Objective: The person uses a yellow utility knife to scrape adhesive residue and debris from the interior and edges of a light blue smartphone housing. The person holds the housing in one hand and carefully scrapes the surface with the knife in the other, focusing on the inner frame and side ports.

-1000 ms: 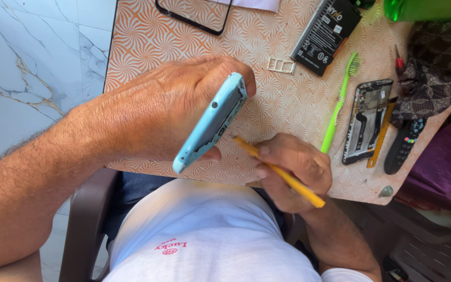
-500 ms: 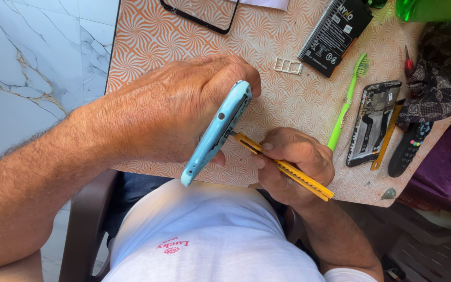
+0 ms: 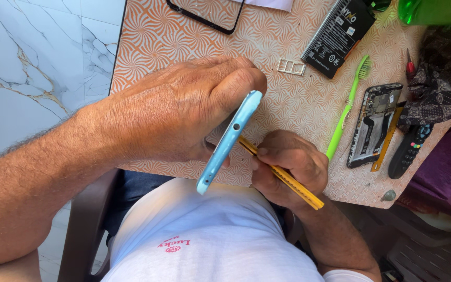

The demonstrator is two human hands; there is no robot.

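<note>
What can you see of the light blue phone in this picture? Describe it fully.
The light blue phone is seen edge-on: a slim, glossy frame that looks like plastic, with a small round hole in the edge facing the camera. It slants from upper right to lower left above the table's near edge. The left hand wraps it from behind, and the right hand presses a yellow tool against its side. Its screen and back are hidden.

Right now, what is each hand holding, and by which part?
The left hand grips the light blue phone on edge, around its upper half. The right hand holds the yellow tool along its middle, tip at the phone's side.
</note>
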